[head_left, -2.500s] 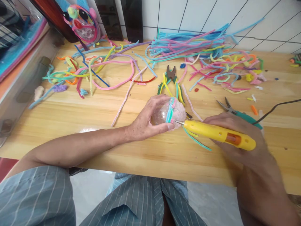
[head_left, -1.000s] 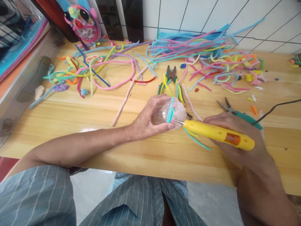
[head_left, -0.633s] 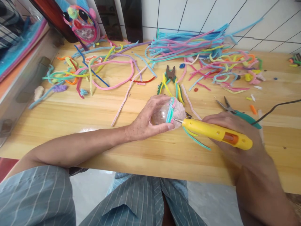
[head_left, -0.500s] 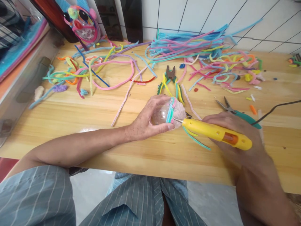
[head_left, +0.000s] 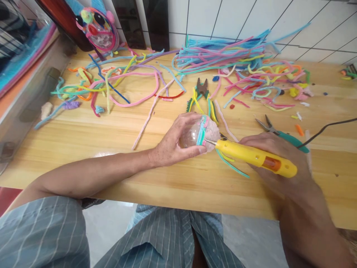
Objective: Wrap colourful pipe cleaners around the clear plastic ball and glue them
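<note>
At frame centre our left hand point(head_left: 178, 143) grips the ball point(head_left: 191, 136) in curved fingers, our right hand point(head_left: 281, 146) closes round the yellow tool point(head_left: 245, 153), its tip point(head_left: 211, 142) at the band point(head_left: 201, 134), seemingly a fixing step that next calls for steadiness.

My left forearm point(head_left: 97, 173) reaches in bare from the lower left, the left hand point(head_left: 174, 141) curved in a grip — thumb point(head_left: 192, 151) stretched along the near side, fingers arched opposite. My right forearm point(head_left: 309, 223) angles up from the lower right, the right hand point(head_left: 279, 145) closed in a grip — apart from the left.
</note>
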Demonstrator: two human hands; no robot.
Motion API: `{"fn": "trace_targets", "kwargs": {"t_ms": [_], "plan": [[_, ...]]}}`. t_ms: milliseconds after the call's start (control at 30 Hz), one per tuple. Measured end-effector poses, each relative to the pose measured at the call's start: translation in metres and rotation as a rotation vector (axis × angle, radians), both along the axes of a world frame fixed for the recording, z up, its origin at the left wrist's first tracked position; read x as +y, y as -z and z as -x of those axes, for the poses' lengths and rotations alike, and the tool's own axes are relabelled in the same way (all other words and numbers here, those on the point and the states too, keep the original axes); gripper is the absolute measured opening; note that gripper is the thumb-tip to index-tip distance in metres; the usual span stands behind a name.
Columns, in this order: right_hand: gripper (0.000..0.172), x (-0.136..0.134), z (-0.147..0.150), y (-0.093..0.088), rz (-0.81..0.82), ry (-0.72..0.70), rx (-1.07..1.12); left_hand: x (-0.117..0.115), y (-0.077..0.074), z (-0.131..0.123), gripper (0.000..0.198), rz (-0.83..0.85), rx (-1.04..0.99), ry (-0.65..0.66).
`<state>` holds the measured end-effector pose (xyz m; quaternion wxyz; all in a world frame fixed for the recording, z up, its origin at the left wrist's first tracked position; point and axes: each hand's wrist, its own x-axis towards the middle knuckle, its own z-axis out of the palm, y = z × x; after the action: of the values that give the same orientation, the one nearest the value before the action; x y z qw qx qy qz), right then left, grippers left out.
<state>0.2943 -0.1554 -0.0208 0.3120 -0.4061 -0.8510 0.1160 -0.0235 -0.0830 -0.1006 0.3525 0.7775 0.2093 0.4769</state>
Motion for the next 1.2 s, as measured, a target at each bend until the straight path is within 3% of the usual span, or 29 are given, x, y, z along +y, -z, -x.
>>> {"fn": "trace_targets", "kwargs": {"t_ms": [333, 700, 1033, 1200], "plan": [[0.036, -0.0045, 0.0033, 0.0041, 0.078, 0.057, 0.172, -0.0002, -0.0019, 0.0015, 0.086, -0.002, 0.008, 0.017], [0.021, 0.0008, 0.001, -0.0014, 0.027, -0.003, -0.029, 0.0, -0.0008, 0.0009, 0.088, -0.025, 0.004, 0.017], [0.031, -0.0032, -0.0012, -0.0009, 0.044, 0.034, 0.05, 0.0004, -0.0039, 0.0022, 0.086, -0.023, 0.023, 0.021], [0.031, 0.0003, 0.0007, -0.0013, 0.02, -0.013, 0.039, -0.0001, -0.0041, 0.0014, 0.087, -0.019, 0.02, 0.02]]}}
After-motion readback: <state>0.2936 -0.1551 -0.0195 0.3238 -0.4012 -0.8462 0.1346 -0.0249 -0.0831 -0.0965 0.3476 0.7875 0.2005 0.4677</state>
